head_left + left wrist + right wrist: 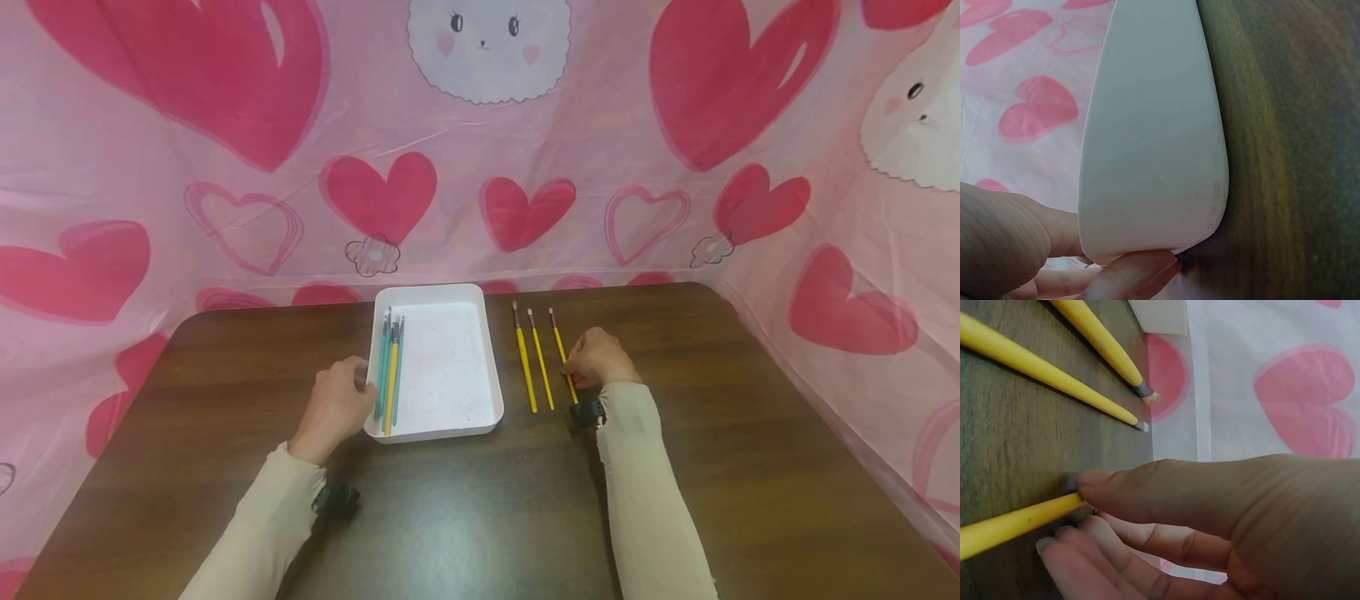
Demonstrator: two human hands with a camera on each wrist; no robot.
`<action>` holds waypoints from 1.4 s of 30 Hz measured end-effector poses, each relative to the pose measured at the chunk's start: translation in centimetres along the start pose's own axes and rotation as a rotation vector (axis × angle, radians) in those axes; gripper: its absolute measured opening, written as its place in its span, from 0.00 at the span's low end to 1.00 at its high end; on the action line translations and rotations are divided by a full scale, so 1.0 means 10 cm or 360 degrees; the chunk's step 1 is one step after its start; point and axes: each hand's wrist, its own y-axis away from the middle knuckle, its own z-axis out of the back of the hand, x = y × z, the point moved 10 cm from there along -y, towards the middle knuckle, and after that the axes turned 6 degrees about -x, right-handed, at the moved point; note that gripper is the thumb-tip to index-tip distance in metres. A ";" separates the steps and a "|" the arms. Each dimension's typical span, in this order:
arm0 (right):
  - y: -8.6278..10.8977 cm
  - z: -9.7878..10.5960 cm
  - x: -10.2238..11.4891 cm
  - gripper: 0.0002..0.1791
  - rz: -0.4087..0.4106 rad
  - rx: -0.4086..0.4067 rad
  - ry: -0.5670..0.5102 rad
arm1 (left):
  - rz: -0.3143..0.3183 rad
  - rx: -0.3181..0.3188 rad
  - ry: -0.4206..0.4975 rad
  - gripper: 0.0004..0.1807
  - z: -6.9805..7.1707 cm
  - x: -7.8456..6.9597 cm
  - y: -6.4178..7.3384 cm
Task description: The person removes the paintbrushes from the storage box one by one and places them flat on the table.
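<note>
My left hand [333,408] grips the left wall of a white tray [450,367], its thumb at the rim and its fingers against the outside in the left wrist view. Along that side of the tray lie several teal paintbrushes [383,367] and a yellow-handled one [392,375], bristles pointing away. Right of the tray, my right hand [602,358] pinches a yellow paintbrush [1022,523] between thumb and fingers, low over the table. Beside it rest two more yellow paintbrushes, a thicker one [527,367] and a thinner one [541,362].
Everything sits on a dark brown wooden table [465,517]. A pink cloth with hearts [525,212] hangs behind the table and along its sides. Small dark wrist cameras, one on each arm, sit close above the tabletop.
</note>
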 end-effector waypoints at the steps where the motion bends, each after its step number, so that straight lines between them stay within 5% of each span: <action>1: 0.00 0.01 0.00 0.09 -0.0001 -0.0003 0.0006 | 0.0000 0.0002 -0.0001 0.24 0.00 0.00 0.00; 21: 0.13 0.15 0.21 0.11 0.0075 -0.0056 0.0033 | 0.0016 0.0009 0.0008 0.24 0.00 0.01 0.01; 42: 0.27 -0.13 0.75 0.13 0.0242 -0.0114 -0.0159 | -0.0006 0.0010 0.0002 0.24 0.01 0.00 0.01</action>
